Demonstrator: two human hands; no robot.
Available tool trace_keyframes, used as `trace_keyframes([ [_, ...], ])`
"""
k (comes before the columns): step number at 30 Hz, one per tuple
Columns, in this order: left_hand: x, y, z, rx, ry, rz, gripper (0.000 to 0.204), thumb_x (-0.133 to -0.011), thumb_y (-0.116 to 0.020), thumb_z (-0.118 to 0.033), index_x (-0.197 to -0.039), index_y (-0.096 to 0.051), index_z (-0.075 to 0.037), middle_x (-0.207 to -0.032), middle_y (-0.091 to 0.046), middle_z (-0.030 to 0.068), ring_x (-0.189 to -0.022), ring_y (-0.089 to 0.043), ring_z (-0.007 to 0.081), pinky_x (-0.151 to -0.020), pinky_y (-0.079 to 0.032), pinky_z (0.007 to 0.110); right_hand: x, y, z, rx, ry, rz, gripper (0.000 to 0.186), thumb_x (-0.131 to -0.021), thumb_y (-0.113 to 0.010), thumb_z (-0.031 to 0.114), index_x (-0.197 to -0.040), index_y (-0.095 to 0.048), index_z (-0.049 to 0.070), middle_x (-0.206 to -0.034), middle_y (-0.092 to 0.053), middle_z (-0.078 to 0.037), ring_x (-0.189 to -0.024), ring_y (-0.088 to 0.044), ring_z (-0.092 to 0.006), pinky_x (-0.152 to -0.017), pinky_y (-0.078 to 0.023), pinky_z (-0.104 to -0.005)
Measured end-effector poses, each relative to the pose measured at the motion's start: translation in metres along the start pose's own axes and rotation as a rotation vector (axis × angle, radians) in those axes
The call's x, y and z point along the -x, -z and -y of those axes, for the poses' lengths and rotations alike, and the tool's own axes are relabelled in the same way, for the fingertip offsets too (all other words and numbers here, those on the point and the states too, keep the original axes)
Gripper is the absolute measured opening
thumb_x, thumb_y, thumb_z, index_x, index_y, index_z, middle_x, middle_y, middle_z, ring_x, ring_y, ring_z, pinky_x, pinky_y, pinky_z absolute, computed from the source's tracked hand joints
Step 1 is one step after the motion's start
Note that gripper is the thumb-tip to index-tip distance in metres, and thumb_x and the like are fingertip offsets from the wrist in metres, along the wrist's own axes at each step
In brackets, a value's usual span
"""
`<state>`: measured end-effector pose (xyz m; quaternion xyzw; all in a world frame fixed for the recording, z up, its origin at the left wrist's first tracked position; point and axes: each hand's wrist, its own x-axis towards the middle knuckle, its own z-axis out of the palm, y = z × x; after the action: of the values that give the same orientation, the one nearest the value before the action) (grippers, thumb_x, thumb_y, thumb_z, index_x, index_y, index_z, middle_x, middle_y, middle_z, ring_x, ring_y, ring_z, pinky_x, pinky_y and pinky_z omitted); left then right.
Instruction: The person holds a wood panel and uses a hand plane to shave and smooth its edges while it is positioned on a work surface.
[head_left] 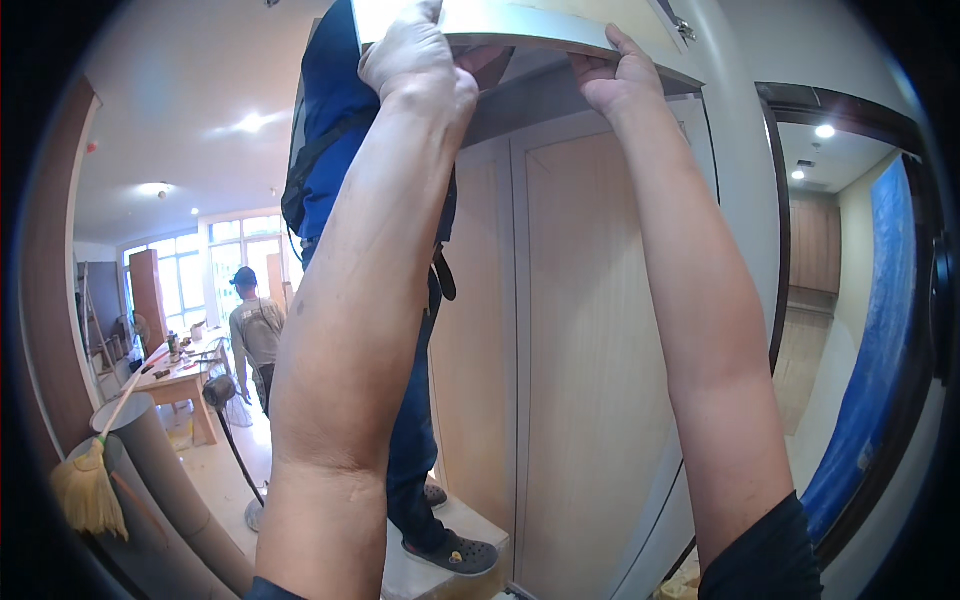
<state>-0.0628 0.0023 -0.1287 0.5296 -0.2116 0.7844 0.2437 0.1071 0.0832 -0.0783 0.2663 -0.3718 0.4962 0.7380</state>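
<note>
Both my arms are raised to a pale board point(520, 18) at the top of the view. My left hand point(415, 60) is closed on its left end, with some fingers underneath. My right hand point(618, 75) grips its lower edge farther right, thumb and fingers round it. A small metal fitting point(684, 30) is at the board's right end. Below stands a tall cabinet with light wood-grain doors point(570, 310). A co-worker in blue point(335, 170) stands close at the left, partly behind my left arm and the board, wearing grey clogs point(450, 555) on a pale raised platform point(470, 518).
At left are a straw broom point(88, 485), grey rolls point(175, 470), a lamp-like stand point(218, 390) and a cluttered wooden table point(195, 370). Another person in a cap point(255, 330) stands beyond. At right is a dark-framed doorway point(775, 180) with blue sheeting point(880, 270).
</note>
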Motion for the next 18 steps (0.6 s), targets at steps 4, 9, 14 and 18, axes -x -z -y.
trace_keyframes([
  [4,-0.011,0.052,-0.003,0.056,0.068,-0.013,0.043,-0.106,-0.05,-0.016,-0.137,-0.038,0.01,-0.132,-0.051,0.0291,-0.127,-0.057,0.0475,-0.099,-0.056,0.068,0.013,0.001,-0.003,0.061,0.02,0.017,0.036,-0.098,-0.067,0.005,-0.129,-0.05,0.002,-0.125,-0.063,-0.017,-0.112,-0.068,-0.0343,-0.093,-0.063,-0.0548],
  [9,0.01,0.102,-0.011,0.041,0.073,-0.046,0.04,-0.102,-0.055,-0.014,-0.136,-0.047,0.005,-0.123,-0.062,0.0248,-0.111,-0.069,0.0435,-0.092,-0.061,0.064,0.017,0.027,0.02,0.108,0.065,-0.077,0.046,-0.095,-0.074,0.017,-0.136,-0.055,0.007,-0.132,-0.063,-0.014,-0.126,-0.059,-0.0366,-0.103,-0.05,-0.0631],
  [14,0.045,0.15,-0.024,0.132,0.137,0.042,0.036,-0.101,-0.057,-0.012,-0.131,-0.053,0.006,-0.121,-0.066,0.0231,-0.113,-0.068,0.0432,-0.093,-0.059,0.067,0.054,0.072,0.018,0.096,0.096,-0.071,0.044,-0.103,-0.062,0.033,-0.138,-0.056,0.008,-0.139,-0.06,-0.016,-0.129,-0.056,-0.0393,-0.111,-0.043,-0.0622],
  [18,0.105,0.179,-0.029,0.138,0.196,0.057,0.037,-0.102,-0.057,-0.019,-0.132,-0.053,0.002,-0.126,-0.065,0.02,-0.116,-0.066,0.0403,-0.094,-0.058,0.062,0.106,0.124,0.009,0.095,0.024,-0.129,0.051,-0.103,-0.06,0.027,-0.145,-0.05,0.001,-0.15,-0.053,-0.021,-0.139,-0.048,-0.0417,-0.119,-0.035,-0.0623],
])
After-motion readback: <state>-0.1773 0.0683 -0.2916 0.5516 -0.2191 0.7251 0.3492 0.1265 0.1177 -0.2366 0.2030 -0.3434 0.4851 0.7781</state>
